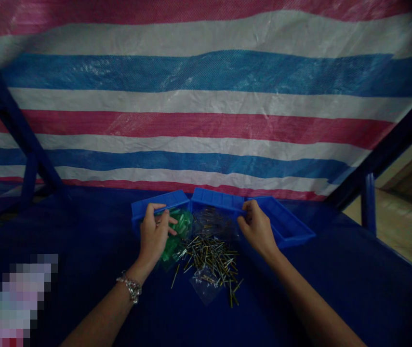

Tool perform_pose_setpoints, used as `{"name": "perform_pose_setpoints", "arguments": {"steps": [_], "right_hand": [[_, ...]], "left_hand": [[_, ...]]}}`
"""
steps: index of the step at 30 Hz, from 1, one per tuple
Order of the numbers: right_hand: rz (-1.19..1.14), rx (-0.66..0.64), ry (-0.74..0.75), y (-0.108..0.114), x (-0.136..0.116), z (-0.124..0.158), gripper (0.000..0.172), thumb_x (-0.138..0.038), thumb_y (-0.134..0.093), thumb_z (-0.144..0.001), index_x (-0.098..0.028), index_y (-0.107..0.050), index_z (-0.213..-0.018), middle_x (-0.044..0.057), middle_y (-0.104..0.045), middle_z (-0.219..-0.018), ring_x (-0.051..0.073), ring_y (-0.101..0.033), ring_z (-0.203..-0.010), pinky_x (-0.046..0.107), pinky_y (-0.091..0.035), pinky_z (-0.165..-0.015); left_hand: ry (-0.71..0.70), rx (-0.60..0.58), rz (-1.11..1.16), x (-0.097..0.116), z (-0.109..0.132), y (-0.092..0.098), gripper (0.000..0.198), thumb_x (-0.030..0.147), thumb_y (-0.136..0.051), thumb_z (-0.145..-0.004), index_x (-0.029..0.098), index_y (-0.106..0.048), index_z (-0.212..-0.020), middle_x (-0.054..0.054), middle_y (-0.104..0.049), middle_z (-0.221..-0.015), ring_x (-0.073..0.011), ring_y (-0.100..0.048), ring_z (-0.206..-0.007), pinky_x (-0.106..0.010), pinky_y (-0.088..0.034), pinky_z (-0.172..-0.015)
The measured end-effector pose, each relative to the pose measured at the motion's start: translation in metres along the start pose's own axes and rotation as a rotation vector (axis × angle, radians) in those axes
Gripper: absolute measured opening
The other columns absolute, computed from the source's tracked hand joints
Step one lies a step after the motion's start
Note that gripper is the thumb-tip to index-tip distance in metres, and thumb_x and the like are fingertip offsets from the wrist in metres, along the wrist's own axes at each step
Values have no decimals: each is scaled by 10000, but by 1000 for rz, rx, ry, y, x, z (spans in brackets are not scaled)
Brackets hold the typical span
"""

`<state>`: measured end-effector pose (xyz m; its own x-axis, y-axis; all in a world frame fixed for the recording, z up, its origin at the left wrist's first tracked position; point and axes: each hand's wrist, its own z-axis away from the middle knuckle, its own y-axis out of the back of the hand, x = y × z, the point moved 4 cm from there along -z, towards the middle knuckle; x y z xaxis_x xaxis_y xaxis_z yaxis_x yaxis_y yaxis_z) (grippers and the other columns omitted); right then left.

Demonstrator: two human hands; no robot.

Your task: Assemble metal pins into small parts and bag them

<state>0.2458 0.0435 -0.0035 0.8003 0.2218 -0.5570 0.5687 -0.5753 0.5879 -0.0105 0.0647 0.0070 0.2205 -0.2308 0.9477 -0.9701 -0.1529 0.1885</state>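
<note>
My left hand (154, 235) is over the left blue bin (160, 200), fingers bent but apart, beside green plastic packets (182, 225). My right hand (258, 226) is at the gap between the middle bin (218, 197) and the right bin (285, 219). Its fingers are curled with the thumb close to them, and whatever they may hold is hidden. Clear plastic bags (215, 225) fill the front of the middle bin. Between my hands lies a loose pile of thin gold and silver rods (213, 255). A small clear bag (206, 289) with small pieces inside lies at its near edge.
The dark blue table (177, 323) carries everything. Behind the bins hangs a striped tarp (206, 127). Slanting blue metal posts stand at the left (18, 120) and right (379, 154). A pixelated patch covers the lower left.
</note>
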Motion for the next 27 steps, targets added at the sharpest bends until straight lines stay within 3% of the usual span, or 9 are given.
{"name": "perform_pose_setpoints", "arguments": {"steps": [8, 27], "right_hand": [[184, -55, 108, 3, -13, 0, 83, -197, -402, -646, -219, -332, -685, -8, -460, -635, 140, -433, -531, 265, -334, -523], [322, 235, 229, 12, -13, 8, 151, -135, -421, -683, -226, -307, -646, 3, -385, -641, 152, -408, -576, 250, -332, -515]], "left_hand": [[-62, -16, -85, 2, 13, -9, 177, 359, -393, -824, 199, -360, -892, 35, -583, -584, -95, -535, -360, -169, -376, -358], [-76, 53, -48, 0, 10, -6, 168, 358, -420, -810, 194, -392, -831, 28, -558, -656, -83, -528, -403, -183, -376, -388]]}}
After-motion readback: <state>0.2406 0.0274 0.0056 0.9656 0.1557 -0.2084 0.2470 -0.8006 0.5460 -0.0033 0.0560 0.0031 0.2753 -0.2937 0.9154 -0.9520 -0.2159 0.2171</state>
